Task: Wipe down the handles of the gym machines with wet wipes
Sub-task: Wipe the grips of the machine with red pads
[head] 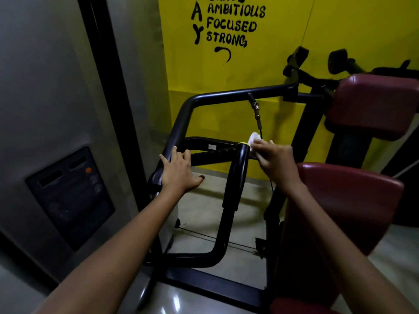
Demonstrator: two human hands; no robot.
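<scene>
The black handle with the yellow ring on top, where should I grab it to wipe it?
Probably wrap the wet wipe around the upright handle just under its yellow ring, coming from the right where the right hand holds the wipe. It is a round, nearly vertical tube, so fingers can circle it and slide downward. The left hand rests on the frame bar.

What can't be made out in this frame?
- Wet wipe: mostly hidden by the right hand in the head view.
- Panel on the left: labels too dark and blurred.
- Wall lettering: top line cut off by the upper edge.
</scene>
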